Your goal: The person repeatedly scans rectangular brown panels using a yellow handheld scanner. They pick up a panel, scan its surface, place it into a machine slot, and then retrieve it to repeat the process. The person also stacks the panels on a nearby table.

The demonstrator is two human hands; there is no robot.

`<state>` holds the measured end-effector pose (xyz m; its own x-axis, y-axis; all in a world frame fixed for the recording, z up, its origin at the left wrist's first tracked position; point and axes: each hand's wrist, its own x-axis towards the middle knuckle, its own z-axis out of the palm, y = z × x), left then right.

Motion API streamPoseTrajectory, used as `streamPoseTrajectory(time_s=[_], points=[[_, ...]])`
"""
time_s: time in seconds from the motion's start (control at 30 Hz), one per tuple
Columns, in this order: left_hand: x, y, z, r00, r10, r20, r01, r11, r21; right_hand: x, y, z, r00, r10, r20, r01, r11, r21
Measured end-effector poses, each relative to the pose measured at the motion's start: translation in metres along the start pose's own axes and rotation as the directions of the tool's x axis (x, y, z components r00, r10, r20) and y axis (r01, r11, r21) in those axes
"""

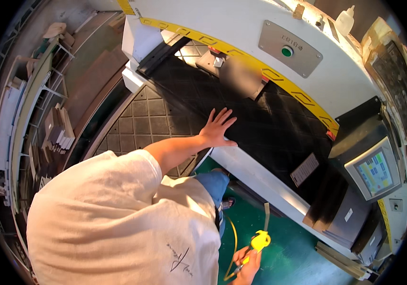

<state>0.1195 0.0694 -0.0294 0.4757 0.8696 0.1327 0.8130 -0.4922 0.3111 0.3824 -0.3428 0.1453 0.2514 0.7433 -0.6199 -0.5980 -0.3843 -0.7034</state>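
My left hand (pixel 218 128) is open, its fingers spread, palm down at the edge of the machine's black bed (pixel 184 90), by the corner of a white metal beam (pixel 260 173). Low in the view, my right hand (pixel 247 267) is closed around a yellow air blow gun (pixel 260 241). The gun's flat nozzle (pixel 267 216) points away from me above the green floor. From its handle, a thin yellow hose (pixel 234 232) loops up beside my leg.
A touchscreen panel (pixel 374 171) and a green button (pixel 286 51) are on the white machine. Dark boards (pixel 343 218) stack at the right, near a small flat rectangular plate (pixel 304 169). Shelving with boards (pixel 61 128) stands left. A squeeze bottle (pixel 345 20) sits on top.
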Motion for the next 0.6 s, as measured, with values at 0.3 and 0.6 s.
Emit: streamPoseTrajectory(time_s=[0.3, 0.6], points=[[0.009, -0.002, 0.001, 1.0, 0.007, 0.01, -0.007, 1.0, 0.015, -0.019, 0.013, -0.02, 0.994, 0.038, 0.103, -0.017, 0.98, -0.196], [0.009, 0.0, 0.002, 1.0, -0.003, -0.01, 0.003, 1.0, 0.018, -0.015, 0.019, 0.003, 0.999, 0.051, 0.004, -0.043, 0.878, -0.477]])
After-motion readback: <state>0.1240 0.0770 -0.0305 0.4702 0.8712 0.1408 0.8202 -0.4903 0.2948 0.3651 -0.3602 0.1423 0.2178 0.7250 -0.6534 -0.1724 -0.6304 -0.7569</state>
